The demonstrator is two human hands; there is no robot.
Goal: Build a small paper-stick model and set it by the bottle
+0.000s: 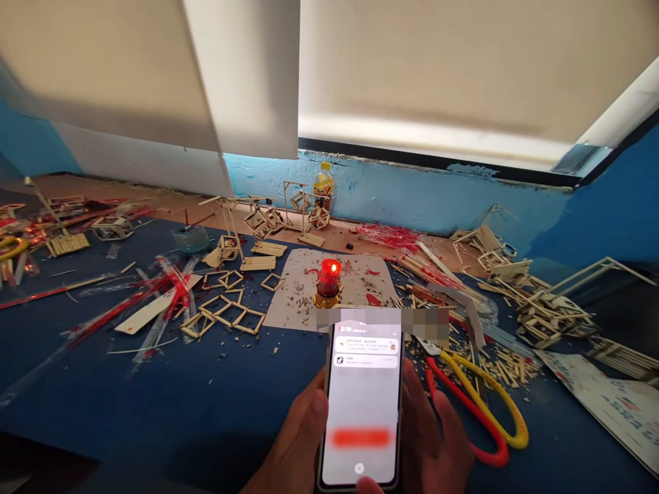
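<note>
A lit smartphone [362, 408] stands upright in front of me, its screen showing two notification boxes, a blurred red patch and a round button at the bottom. My left hand [298, 442] grips its left edge, thumb along the side. Around the right edge wraps my right hand [437, 442], and a fingertip shows at the bottom of the screen. Just behind the phone, a red candle [330, 276] burns on a small gold-coloured base. Scissors [484, 405] with red and yellow handles lie right beside my right hand.
White paper [293, 288] strewn with bits lies under the candle. Several stick frames [226, 312] are left of it; more are piled at right [546, 309]. Red plastic wrappers [172, 288], a glass bowl [190, 239], a yellow-capped bottle [324, 185] and a printed sheet [607, 405] share the blue table.
</note>
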